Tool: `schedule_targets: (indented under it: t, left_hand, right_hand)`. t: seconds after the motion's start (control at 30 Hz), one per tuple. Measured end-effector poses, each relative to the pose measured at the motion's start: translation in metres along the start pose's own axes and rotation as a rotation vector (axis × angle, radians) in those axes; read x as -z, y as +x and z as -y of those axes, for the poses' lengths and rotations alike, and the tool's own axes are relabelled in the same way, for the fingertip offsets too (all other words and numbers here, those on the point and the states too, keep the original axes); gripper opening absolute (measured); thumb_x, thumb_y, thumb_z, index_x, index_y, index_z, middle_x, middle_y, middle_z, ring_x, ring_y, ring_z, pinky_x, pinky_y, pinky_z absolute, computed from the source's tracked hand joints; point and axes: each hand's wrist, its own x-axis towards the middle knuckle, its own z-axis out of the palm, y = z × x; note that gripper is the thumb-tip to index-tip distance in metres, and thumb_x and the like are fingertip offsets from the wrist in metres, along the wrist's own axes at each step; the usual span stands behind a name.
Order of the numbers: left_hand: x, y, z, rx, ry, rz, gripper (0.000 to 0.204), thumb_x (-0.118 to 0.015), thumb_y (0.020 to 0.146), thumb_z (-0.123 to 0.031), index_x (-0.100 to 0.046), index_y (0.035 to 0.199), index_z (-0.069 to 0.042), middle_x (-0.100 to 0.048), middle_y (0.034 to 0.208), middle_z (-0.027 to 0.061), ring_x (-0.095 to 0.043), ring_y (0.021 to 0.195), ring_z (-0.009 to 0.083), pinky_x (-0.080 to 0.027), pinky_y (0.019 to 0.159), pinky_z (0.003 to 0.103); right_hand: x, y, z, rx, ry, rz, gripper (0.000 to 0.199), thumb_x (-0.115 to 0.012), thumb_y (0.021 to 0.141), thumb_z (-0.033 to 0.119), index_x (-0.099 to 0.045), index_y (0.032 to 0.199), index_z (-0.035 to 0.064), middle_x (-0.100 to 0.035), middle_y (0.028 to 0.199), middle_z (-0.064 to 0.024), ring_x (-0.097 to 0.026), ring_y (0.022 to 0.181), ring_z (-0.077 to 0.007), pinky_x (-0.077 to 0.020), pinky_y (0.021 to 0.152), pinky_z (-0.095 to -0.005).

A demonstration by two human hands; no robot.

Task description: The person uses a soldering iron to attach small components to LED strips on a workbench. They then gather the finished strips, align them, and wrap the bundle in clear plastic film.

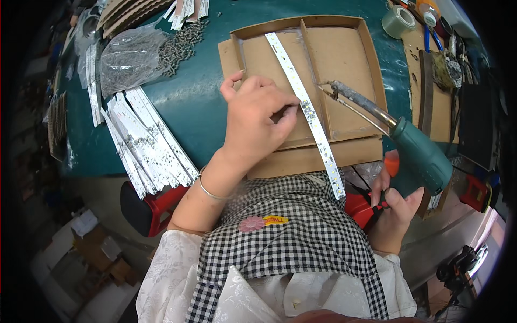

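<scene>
A long white LED strip board [322, 142] lies slantwise across a shallow cardboard tray [344, 48], its near end reaching past the front edge over my checked apron. My left hand [257, 117] is above the tray, thumb and forefinger pinched at the strip's left edge beside a cluster of small components. What sits between those fingertips, if anything, is too small to make out. My right hand [397, 212] grips a green soldering gun [423, 153] by its handle. Its tip points up and left over the tray's right compartment, apart from the strip.
Many similar strips [148, 148] lie piled at the left on the green table [183, 102]. Behind them, a clear plastic bag [129, 59] spills small metal parts [180, 48]. A tape roll [399, 21] and several tools are at the far right. A red stool [161, 207] shows below.
</scene>
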Motion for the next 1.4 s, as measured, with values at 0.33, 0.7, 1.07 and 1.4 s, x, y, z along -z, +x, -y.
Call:
schedule_targets:
  t: [0.33, 0.7, 1.07, 1.4]
  left_hand:
    - [-0.002, -0.004, 0.002, 0.064, -0.014, -0.047, 0.01, -0.077, 0.066, -0.008, -0.072, 0.072, -0.014, -0.062, 0.065, -0.0042, -0.06, 0.077, 0.0128, -0.03, 0.098, 0.047]
    - [0.0, 0.001, -0.002, -0.076, 0.16, 0.033, 0.014, -0.077, 0.068, -0.005, -0.072, 0.076, -0.015, -0.06, 0.069, -0.0037, -0.06, 0.08, 0.0149, -0.031, 0.099, 0.046]
    - [0.007, 0.003, -0.004, -0.056, 0.109, 0.095, 0.019, -0.078, 0.068, -0.005, -0.072, 0.084, -0.014, -0.062, 0.076, -0.002, -0.06, 0.082, 0.0153, -0.031, 0.099, 0.046]
    - [0.002, -0.001, 0.001, -0.019, 0.091, 0.038, 0.014, -0.083, 0.069, -0.011, -0.075, 0.079, -0.014, -0.064, 0.074, -0.0024, -0.062, 0.078, 0.0134, -0.031, 0.1, 0.046]
  right_hand:
    - [0.005, -0.002, -0.001, -0.098, -0.011, 0.112, 0.072, -0.079, 0.077, 0.011, -0.04, 0.134, -0.0094, -0.054, 0.118, -0.0219, -0.054, 0.072, -0.0176, -0.05, 0.044, -0.027]
    - [0.002, 0.006, -0.004, -0.063, -0.045, 0.05, 0.075, -0.082, 0.076, 0.018, -0.039, 0.13, -0.0105, -0.052, 0.09, -0.0158, -0.052, 0.057, -0.0159, -0.0459, 0.04, -0.0251]
    - [0.019, 0.004, -0.005, -0.079, 0.058, 0.115, 0.07, -0.08, 0.077, 0.008, -0.041, 0.134, -0.0071, -0.053, 0.117, -0.0192, -0.054, 0.074, -0.0177, -0.0519, 0.047, -0.0283]
    - [0.007, 0.004, -0.001, -0.124, -0.025, 0.103, 0.072, -0.08, 0.078, 0.015, -0.038, 0.13, -0.0112, -0.049, 0.103, -0.0166, -0.053, 0.067, -0.0173, -0.0478, 0.04, -0.0264]
